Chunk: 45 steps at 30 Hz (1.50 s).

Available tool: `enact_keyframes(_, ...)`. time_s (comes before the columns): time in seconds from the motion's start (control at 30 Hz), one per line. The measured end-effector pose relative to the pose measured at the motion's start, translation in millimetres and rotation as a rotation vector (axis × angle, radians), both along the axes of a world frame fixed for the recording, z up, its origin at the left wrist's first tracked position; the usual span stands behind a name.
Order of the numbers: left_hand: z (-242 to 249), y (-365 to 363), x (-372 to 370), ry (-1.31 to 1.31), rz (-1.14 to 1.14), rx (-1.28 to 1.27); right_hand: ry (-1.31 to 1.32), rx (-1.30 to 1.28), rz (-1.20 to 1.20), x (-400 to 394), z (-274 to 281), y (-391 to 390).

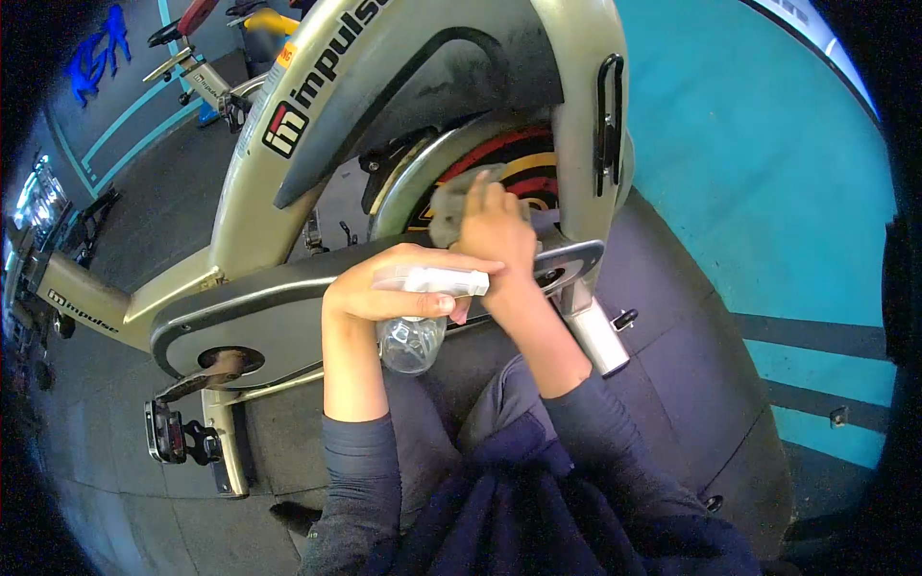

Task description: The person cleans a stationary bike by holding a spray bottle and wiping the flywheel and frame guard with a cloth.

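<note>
Nearest us are our dark sleeves (360,461), and just past them a knee (499,403) in grey cloth, close to the bike. Our left hand (379,286) wraps the neck of a spray bottle (411,344), thumb along the near side of its white head, the clear body hanging below. The nozzle points toward our right wrist, so we judge it wise to leave the trigger alone at this angle and swing the bottle aside before any spraying.

A little farther, our right hand (497,233) lies over a grey cloth (448,206), fingers extended and mostly side by side. The thumb is hidden, so we cannot tell whether it pinches the fabric or the palm merely presses it. The cloth sits at the flywheel (485,149), over its red, black and yellow face, behind the long chain guard (288,322). To wipe well, we would use flat, even pressure, follow the curve of the disc, and tuck in loose corners so nothing snags. The crossed wrists look cramped; drawing the left arm back should give the right one freer reach.

The pedal (165,437) juts out to the left, worth minding with the elbow. Beyond rises the pale bike frame (254,192), and farthest off, another bike (204,84) stands near a dark wall with blue lettering (96,56).
</note>
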<state>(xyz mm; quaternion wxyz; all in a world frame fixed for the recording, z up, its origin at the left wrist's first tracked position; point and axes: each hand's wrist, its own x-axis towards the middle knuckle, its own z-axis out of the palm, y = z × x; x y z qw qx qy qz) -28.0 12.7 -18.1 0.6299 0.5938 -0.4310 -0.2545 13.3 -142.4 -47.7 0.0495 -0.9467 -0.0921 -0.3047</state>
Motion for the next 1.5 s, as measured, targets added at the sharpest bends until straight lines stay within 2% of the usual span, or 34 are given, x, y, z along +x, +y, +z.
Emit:
enact_keyframes(0.07, -4.1, 0.3, -0.5, 0.002, 0.007, -0.001, -0.029, -0.017, -0.003, -6.2, -0.9, 6.6)
enact_keyframes(0.3, -1.8, 2.1, 0.2, -0.052, 0.009, 0.000, 0.041, 0.338, 0.116, -7.3, 18.4, -5.3)
enact_keyframes(0.43, -2.0, 0.7, 0.7, -0.045, 0.002, 0.007, 0.017, 0.355, 0.089, 10.3, 22.0, -22.5)
enact_keyframes(0.53, -2.0, 0.5, 1.0, -0.052, -0.001, 0.004, 0.161, 0.519, 0.119, 29.9, 30.5, -40.5)
enact_keyframes(0.6, -0.4, 0.3, -0.3, -0.046, 0.008, 0.013, 0.098, 0.500, 0.147, 31.0, 28.4, -38.4)
enact_keyframes(0.73, 0.0, 0.1, 0.0, -0.028, 0.005, 0.007, 0.008, 0.418, -0.027, 21.3, 20.8, -29.0)
enact_keyframes(0.83, -0.7, -0.3, 2.3, -0.021, -0.012, 0.010, 0.093, 0.393, 0.051, 8.4, 23.1, -22.3)
enact_keyframes(0.87, -1.3, -1.3, 2.2, -0.022, -0.017, 0.007, 0.179, 0.303, 0.054, -1.9, 27.4, -16.0)
enact_keyframes(0.93, -2.6, -1.3, 1.6, 0.005, -0.020, -0.028, 0.180, 0.200, 0.148, -11.8, 17.2, -2.1)
enact_keyframes(0.97, -3.4, 1.6, 4.7, -0.085, -0.067, -0.003, 0.149, 0.238, 0.160, -15.8, 16.6, 2.1)
enact_keyframes(1.13, -1.6, 1.0, 1.1, -0.068, -0.015, -0.005, 0.112, 0.283, 0.186, -10.9, 13.1, -1.9)
enact_keyframes(1.2, -0.9, 0.2, -0.8, -0.067, 0.000, -0.014, -0.008, 0.362, 0.113, -4.6, 12.4, -5.3)
enact_keyframes(1.27, -1.8, 0.3, -1.8, -0.039, 0.018, 0.000, 0.038, 0.364, 0.109, 2.1, 16.4, -13.8)
enact_keyframes(1.4, -1.6, 0.1, 3.1, -0.099, -0.025, -0.010, 0.039, 0.576, 0.018, 23.4, 27.3, -29.5)
enact_keyframes(1.5, -0.2, 0.9, 2.3, -0.093, -0.011, 0.032, 0.121, 0.604, -0.010, 27.4, 30.6, -30.6)
